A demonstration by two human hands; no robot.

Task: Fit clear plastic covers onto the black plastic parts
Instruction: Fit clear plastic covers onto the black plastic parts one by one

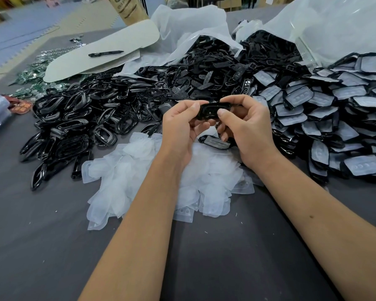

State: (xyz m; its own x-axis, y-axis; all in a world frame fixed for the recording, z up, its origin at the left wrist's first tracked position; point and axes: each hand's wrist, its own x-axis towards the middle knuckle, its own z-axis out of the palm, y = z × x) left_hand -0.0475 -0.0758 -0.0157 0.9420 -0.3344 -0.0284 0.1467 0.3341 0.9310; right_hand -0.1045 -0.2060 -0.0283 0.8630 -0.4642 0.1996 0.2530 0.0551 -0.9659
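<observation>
Both hands hold one black plastic part (209, 111) above the table's middle. My left hand (182, 124) pinches its left end between thumb and fingers. My right hand (245, 127) pinches its right end, thumb on the front face. Under my forearms lies a heap of clear plastic covers (137, 168). A pile of bare black frames (78, 122) spreads to the left. To the right sits a large pile of black parts with covers fitted (326, 118). One covered part (215, 142) lies just below my hands.
Two open white plastic bags (189, 27) at the back spill more black pieces (206, 64). A grey board (100, 53) with a black pen (105, 53) lies at the back left, beside green circuit boards (37, 72). The dark table (215, 246) stretches toward me.
</observation>
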